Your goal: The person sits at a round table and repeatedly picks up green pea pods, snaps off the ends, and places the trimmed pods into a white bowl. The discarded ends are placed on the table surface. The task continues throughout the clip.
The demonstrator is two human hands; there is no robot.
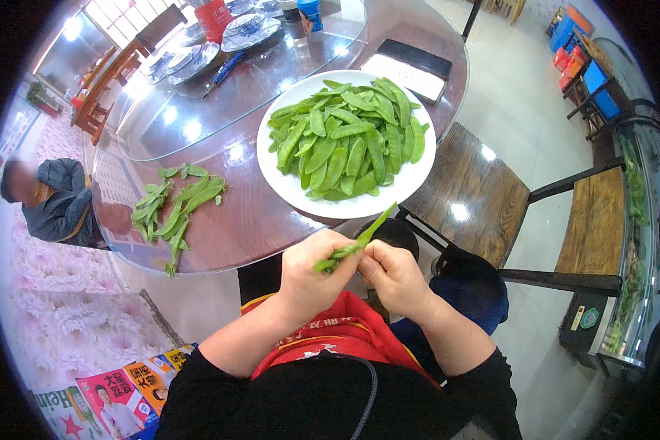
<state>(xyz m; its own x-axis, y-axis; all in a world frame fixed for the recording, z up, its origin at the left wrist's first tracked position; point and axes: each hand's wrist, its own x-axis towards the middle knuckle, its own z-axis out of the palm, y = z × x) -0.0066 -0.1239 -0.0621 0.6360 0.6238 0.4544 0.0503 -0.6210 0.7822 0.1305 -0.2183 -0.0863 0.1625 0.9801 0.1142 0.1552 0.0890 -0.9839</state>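
Observation:
My left hand (318, 273) is closed around several green snow pea pods (338, 256), held over my lap just off the table's edge. My right hand (391, 273) touches it, its thumb and fingers pinching at one pod (378, 223) that points up and to the right. Just beyond both hands, a round white plate (269, 175) bears a large heap of snow peas (338, 137). On the glass-topped table (242, 220) to the left lie a few more pods (197, 195) and a small pile of green trimmings or pods (151, 208).
A phone (412, 69) lies behind the plate. Wrapped dishes (250, 33), a red container (214, 21), a blue cup (309, 15) and a blue pen-like tool (224, 71) stand or lie farther back. A wooden chair (473, 192) is at the right; a person (60, 192) sits at the left.

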